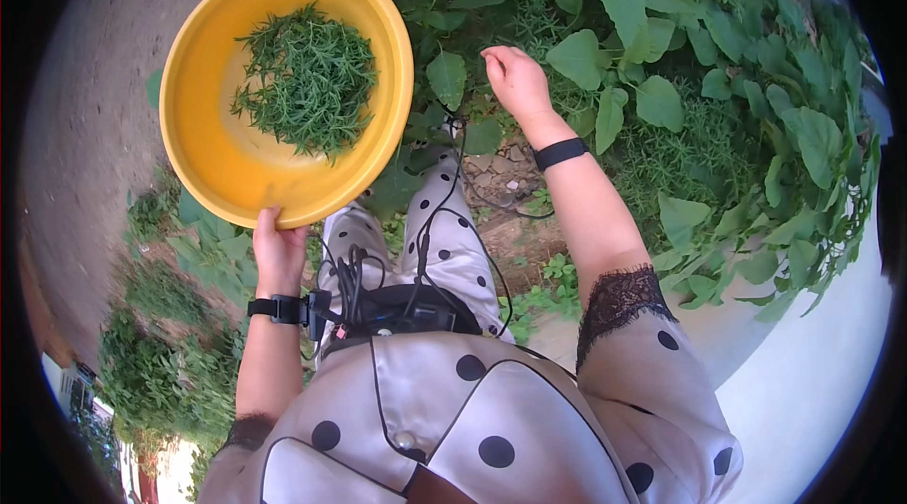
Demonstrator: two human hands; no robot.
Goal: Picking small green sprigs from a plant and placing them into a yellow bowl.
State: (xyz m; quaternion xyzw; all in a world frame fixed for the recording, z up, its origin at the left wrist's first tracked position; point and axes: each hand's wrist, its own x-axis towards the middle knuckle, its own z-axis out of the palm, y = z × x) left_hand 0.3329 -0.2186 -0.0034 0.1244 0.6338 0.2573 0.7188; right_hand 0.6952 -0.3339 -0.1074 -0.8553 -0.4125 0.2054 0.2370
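My left hand (278, 249) grips the near rim of a yellow plastic basin (205, 150), its thumb over the edge and its fingers underneath. Inside the basin lies a heap of narrow-leaved green sprigs (312, 82), mostly towards the far right of its floor. My right hand (519, 79) is raised to the right of the basin, in front of leafy plants. Its fingers are curled together, with the fingertips near the thumb; whether anything small is between them cannot be told. Broad green leaves (577, 59) hang just right of that hand.
Dense broad-leaved plants (815, 143) fill the right side, with feathery low greenery (673, 150) among them. A pale wall (822, 362) stands at the lower right. Black cables (424, 242) hang from my waist past my legs. Stones (499, 164) lie on the soil; bare ground (92, 121) stretches left.
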